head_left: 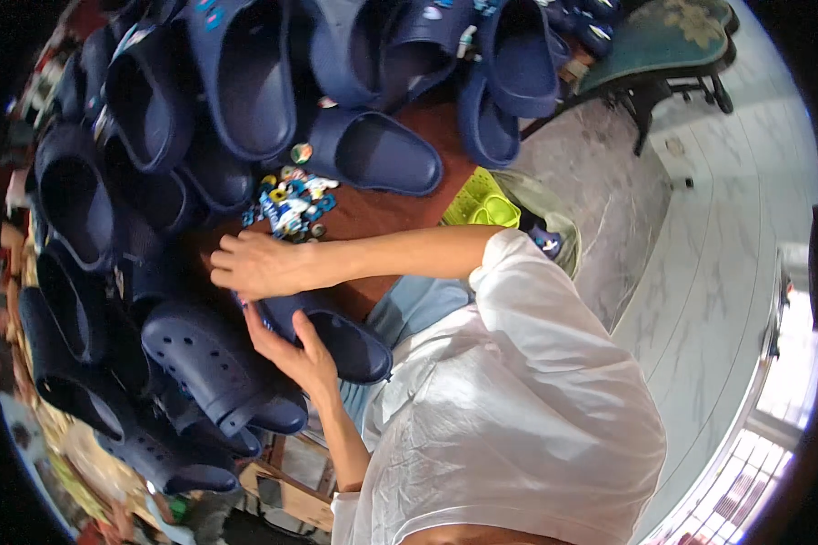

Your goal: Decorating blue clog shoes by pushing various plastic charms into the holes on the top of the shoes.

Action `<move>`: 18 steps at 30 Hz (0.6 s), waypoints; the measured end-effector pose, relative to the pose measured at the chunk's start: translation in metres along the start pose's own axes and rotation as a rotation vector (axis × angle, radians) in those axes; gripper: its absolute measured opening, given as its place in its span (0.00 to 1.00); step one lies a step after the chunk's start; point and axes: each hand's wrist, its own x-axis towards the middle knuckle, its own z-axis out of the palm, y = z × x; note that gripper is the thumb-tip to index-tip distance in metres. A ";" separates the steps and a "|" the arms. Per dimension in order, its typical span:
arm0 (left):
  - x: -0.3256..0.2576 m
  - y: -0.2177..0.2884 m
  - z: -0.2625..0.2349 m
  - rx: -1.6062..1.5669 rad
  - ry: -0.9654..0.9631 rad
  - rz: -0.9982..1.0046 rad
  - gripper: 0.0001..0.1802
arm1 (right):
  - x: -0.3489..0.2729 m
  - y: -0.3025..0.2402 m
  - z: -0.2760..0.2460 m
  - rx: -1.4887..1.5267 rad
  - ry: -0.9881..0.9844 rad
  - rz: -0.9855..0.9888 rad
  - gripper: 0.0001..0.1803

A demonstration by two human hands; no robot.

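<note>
Left fingers [262,334] hold a navy-blue clog [359,350], round-ended, dark inside.

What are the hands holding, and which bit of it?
The left hand holds a navy clog near its front half, away from the heel. The right hand is over the front end; whether it grips anything is hidden.

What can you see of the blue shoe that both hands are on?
It's a dark blue clog, smooth and rubbery-looking, with a big foot opening facing up. Its rounded heel end points toward the white shirt, and its toe end points away. The left hand is on it, thumb spread from fingers. The right hand is over the toe end and hides much of it, so I can't tell how the front looks.
</note>
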 end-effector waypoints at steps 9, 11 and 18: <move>0.001 -0.014 -0.004 -0.106 -0.060 -0.123 0.31 | 0.003 0.006 0.023 0.293 0.138 0.078 0.14; 0.007 -0.025 -0.009 -0.136 -0.089 -0.131 0.35 | -0.003 0.012 0.019 0.332 0.328 0.208 0.14; 0.026 -0.031 -0.012 -0.047 -0.176 -0.065 0.32 | -0.021 0.023 -0.023 -0.100 0.338 0.356 0.16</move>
